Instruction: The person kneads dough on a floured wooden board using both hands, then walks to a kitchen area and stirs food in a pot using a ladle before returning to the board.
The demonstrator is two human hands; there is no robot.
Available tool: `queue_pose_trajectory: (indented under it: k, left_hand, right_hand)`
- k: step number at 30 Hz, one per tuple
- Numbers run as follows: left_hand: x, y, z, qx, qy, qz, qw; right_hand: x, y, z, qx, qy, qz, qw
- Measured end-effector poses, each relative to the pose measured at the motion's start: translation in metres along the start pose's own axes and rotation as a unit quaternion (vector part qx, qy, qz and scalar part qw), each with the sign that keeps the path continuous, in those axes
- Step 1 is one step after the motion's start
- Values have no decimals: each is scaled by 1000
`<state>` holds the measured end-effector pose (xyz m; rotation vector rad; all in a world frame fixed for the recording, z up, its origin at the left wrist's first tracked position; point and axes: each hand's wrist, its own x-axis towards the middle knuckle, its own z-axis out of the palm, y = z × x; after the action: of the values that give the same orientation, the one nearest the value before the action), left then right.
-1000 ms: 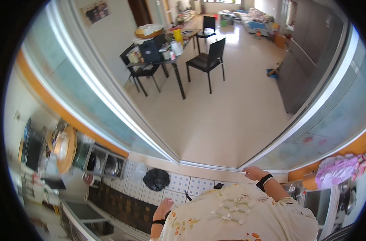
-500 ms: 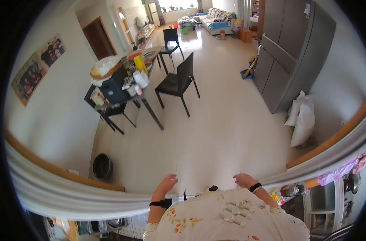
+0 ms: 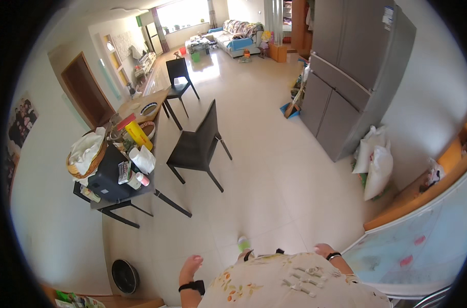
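My left hand (image 3: 193, 264) hangs low in front of my body, bare and loosely open, with a black band on its wrist. It holds nothing; a dark round basin (image 3: 125, 276) on the floor is to its left. On the other side my right hand (image 3: 324, 250), also loosely open and without anything in it, is beside my flowered top (image 3: 274, 282). A dark band and a pale one circle that wrist. Both hands touch nothing that I can see. Below them shows the tip of a green and white shoe (image 3: 243, 243).
A cluttered table (image 3: 167, 201) stands at left, with a black chair (image 3: 195, 149) beside it and another chair (image 3: 178, 77) farther off. A grey refrigerator (image 3: 341, 77) and white sacks (image 3: 379, 172) line the right. Nearer, a pale blue panel (image 3: 413, 246) borders the doorway.
I have moved forward through the doorway. The table and chairs appear nearer and farther left. My hands have moved apart and lower in view, and a shoe has come into sight.
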<state>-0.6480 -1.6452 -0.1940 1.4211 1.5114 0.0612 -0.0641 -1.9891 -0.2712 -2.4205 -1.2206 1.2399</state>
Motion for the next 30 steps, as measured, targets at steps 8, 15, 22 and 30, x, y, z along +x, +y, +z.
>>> queue_pose_trajectory:
  k: [8, 15, 22, 30]
  left_hand:
    - [246, 322, -27, 35, -17, 290, 956]
    - [352, 607, -23, -15, -183, 349, 919]
    - [484, 794, -31, -30, -131, 370, 919]
    - [625, 937, -85, -156, -35, 329, 931]
  right_hand:
    - [77, 53, -86, -37, 17, 242, 969]
    - [256, -23, -205, 64, 94, 228, 967]
    - [479, 15, -328, -18, 6, 197, 980]
    - [738, -14, -590, -143, 132, 89, 977]
